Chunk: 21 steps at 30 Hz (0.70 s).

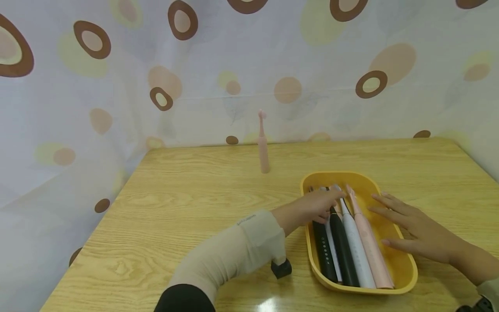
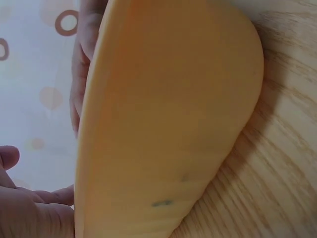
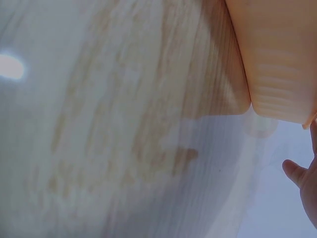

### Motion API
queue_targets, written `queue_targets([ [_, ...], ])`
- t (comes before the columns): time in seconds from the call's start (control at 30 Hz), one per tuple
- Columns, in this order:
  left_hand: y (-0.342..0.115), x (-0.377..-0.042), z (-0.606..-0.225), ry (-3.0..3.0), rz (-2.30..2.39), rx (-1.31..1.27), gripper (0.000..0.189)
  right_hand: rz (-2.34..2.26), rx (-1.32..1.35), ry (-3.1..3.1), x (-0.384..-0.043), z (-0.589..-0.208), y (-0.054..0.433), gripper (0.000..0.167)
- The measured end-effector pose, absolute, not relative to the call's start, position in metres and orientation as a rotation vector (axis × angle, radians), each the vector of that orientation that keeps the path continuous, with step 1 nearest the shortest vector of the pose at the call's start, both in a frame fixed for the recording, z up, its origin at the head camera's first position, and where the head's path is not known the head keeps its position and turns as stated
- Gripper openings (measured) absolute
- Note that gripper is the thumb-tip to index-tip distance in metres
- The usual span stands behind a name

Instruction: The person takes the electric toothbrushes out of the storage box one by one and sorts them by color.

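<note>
A yellow basket (image 1: 405,268) holds several electric toothbrushes side by side, heads toward the far end. Among them are a black toothbrush with a row of dots (image 1: 325,253), another black toothbrush (image 1: 344,249), a white toothbrush (image 1: 359,251) and a pink toothbrush (image 1: 373,247). My left hand (image 1: 313,207) reaches over the basket's left rim, its fingers down among the brush heads; I cannot tell whether they grip one. Fingers spread, my right hand (image 1: 417,229) lies over the right rim. Beyond the basket, a pale pink toothbrush (image 1: 263,154) stands upright on the table.
The wooden table (image 1: 156,242) reaches back to a patterned curtain (image 1: 249,73), which also hangs along the left side. A small black block (image 1: 281,268) hangs beneath the left cuff. In the left wrist view, the basket's outer wall (image 2: 173,99) fills the middle.
</note>
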<state>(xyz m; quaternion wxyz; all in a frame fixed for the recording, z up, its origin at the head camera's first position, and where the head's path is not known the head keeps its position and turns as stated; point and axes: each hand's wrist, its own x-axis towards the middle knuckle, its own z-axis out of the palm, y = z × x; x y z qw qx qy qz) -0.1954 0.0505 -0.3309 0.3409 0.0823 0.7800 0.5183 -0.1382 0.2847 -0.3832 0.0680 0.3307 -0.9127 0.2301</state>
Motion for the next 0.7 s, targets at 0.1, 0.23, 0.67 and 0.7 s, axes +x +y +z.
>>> queue_targets([
  [0.1,0.054,-0.198,-0.33,2.084,1.282,0.203,0.053,0.689,1.003,-2.745,-0.138,-0.383,0.285,0.066],
  [0.23,0.059,-0.203,-0.332,2.087,1.219,0.214,0.056,0.681,1.007,-2.741,-0.138,-0.383,0.285,0.066],
  [0.67,0.065,-0.203,-0.335,2.324,0.967,0.287,0.054,0.739,0.979,-2.772,-0.137,-0.382,0.283,0.066],
  [0.7,0.065,-0.203,-0.335,2.33,0.968,0.299,0.053,0.74,0.977,-2.774,-0.137,-0.382,0.283,0.066],
])
